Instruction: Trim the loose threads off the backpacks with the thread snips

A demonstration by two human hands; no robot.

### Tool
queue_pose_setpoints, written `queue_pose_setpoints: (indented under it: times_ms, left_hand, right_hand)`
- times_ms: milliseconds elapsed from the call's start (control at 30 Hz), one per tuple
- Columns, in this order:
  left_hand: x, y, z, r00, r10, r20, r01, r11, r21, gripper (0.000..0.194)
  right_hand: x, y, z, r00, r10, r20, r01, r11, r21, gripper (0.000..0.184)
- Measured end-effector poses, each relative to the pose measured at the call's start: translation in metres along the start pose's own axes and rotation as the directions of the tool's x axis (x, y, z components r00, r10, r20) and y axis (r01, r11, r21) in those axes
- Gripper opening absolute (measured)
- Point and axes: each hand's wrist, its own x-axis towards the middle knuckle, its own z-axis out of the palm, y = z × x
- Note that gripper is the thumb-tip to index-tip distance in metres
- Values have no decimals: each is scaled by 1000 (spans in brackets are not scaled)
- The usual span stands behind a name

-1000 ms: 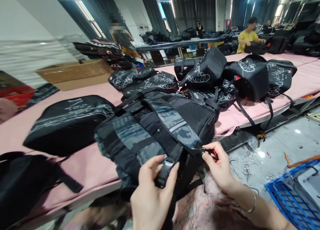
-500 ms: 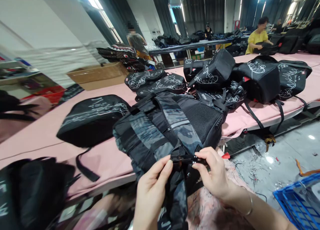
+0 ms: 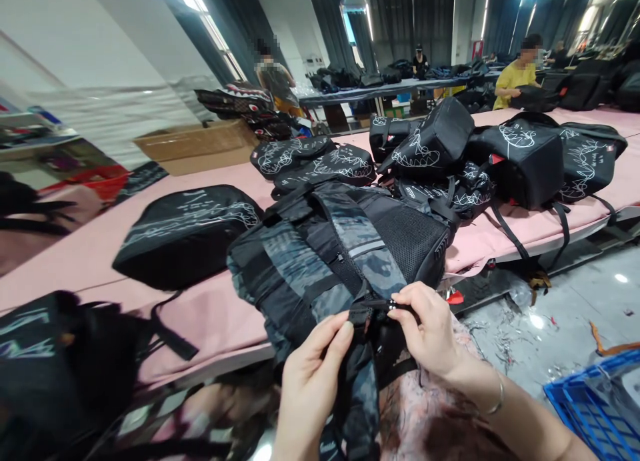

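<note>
The left hand (image 3: 317, 367) pinches a black strap (image 3: 369, 306); the right hand (image 3: 430, 331) pinches a small dark part beside it. Their backpack (image 3: 323, 247) hangs over the pink table's (image 3: 235, 314) near edge. Black bags (image 3: 430, 144) crowd behind. 1 scribbled bag (image 3: 187, 244) sits left, with bare pink in front.

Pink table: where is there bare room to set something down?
A wide patch of the pink table lies between the upper-left bag and the lower-left bag; a smaller one between a loose strap, the camouflage backpack and the near edge. Crowded: behind the backpack, where patterned bags pile up, and in front, at the left hand and right hand.
</note>
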Motion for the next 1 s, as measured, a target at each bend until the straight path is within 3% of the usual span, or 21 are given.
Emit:
queue_pose_setpoints:
  times_ms: [200, 300, 400, 467, 567, 667, 767, 867, 1000]
  left_hand:
    - [-1, 0, 3, 999, 23, -25, -22, 999, 37, 35]
    - [-1, -2, 0, 999, -17, -27, 18, 1000, 9, 36]
    - [-1, -5, -7, 994, -106, -21, 103, 987, -123, 36]
    - [1, -4, -12, 989, -151, 3, 148, 963, -228, 35]
    - [2, -2, -14, 984, -175, 33, 177, 934, -309, 37]
    - [2, 0, -13, 989, -150, 1, 144, 950, -278, 41]
    - [2, 2, -8, 995, -95, -11, 93, 988, -120, 44]
    - [3, 6, -4, 996, -68, 49, 67, 998, 19, 45]
    - [5, 9, -4, 984, -174, 45, 178, 977, -115, 36]
  right_hand:
    - [-4, -3, -2, 996, -57, 64, 57, 998, 11, 12]
    - [0, 1, -4, 998, 2, 57, -3, 1000, 26, 10]
    - [3, 16, -7, 977, 214, -20, -207, 961, 182, 7]
    - [4, 28, -8, 912, 407, -49, -373, 872, 317, 12]
    - [3, 41, -4, 824, 559, 89, -527, 700, 481, 24]
    - [2, 40, 5, 789, 532, 308, -608, 604, 515, 29]
    - [1, 29, 14, 742, 501, 446, -671, 556, 491, 22]
    - [-2, 18, 18, 744, 489, 456, -668, 558, 492, 18]
    - [-6, 11, 16, 807, 447, 387, -589, 666, 458, 16]
